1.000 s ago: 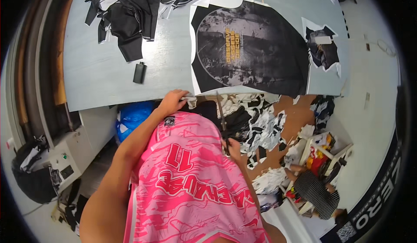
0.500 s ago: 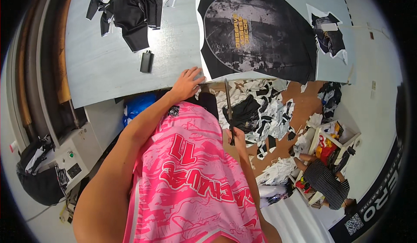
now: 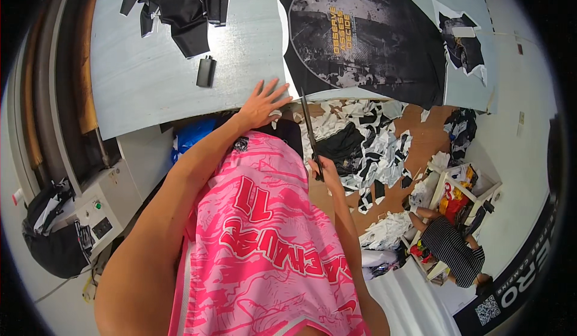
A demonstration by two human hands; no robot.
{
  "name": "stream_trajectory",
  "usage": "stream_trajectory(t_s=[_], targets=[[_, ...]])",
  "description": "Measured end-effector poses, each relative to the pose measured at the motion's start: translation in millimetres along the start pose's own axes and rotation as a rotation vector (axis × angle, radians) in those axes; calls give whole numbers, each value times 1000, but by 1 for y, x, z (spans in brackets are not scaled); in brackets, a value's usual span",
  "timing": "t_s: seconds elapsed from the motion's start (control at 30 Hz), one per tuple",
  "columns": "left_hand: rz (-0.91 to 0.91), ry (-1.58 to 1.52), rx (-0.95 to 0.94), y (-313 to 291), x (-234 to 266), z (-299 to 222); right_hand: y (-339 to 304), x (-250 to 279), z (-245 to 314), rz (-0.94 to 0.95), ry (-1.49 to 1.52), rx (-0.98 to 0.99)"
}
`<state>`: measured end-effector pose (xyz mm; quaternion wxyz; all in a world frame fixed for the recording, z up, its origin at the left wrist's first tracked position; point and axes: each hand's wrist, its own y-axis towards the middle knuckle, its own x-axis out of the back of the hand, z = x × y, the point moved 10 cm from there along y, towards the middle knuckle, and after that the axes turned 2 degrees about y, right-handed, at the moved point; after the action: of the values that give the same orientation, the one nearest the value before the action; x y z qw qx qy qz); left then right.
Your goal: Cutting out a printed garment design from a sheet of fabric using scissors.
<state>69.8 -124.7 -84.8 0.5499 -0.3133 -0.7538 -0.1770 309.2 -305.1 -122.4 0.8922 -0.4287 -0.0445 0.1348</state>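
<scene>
A large printed fabric panel (image 3: 378, 41), black and grey with yellow lettering and a white border, lies flat on the pale table (image 3: 150, 89) near its front edge. My left hand (image 3: 262, 106) rests spread at the table edge, its fingertips by the panel's white border. Below the edge, my right hand (image 3: 325, 171) grips a pair of long dark scissors (image 3: 309, 125) by the handles. Their blades point up, with the tip at the panel's lower left corner. Whether the blades are parted is too thin to tell.
Black cut garment pieces (image 3: 186, 17) and a small black box-like object (image 3: 205, 71) lie on the table. A smaller printed piece (image 3: 461, 41) is at the right. Fabric scraps (image 3: 366, 149) cover the floor. Another person (image 3: 451, 249) bends over bins at the right.
The scissors have risen, and their tip has moved from below the table edge to the panel's corner. My left hand's fingers have spread wider. The view has shifted slightly.
</scene>
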Motion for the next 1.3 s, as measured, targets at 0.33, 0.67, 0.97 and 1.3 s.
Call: stream_trajectory(t_s=[0.33, 0.67, 0.97, 1.3], targets=[[14, -10, 10, -2, -4, 2, 40, 0, 2, -11, -19, 63], [-23, -49, -3, -6, -1, 3, 43, 10, -8, -141, -216, 62], [12, -16, 20, -8, -3, 6, 34, -2, 10, -61, -106, -2], [-30, -73, 14, -10, -5, 1, 18, -14, 12, -2, -85, -25]])
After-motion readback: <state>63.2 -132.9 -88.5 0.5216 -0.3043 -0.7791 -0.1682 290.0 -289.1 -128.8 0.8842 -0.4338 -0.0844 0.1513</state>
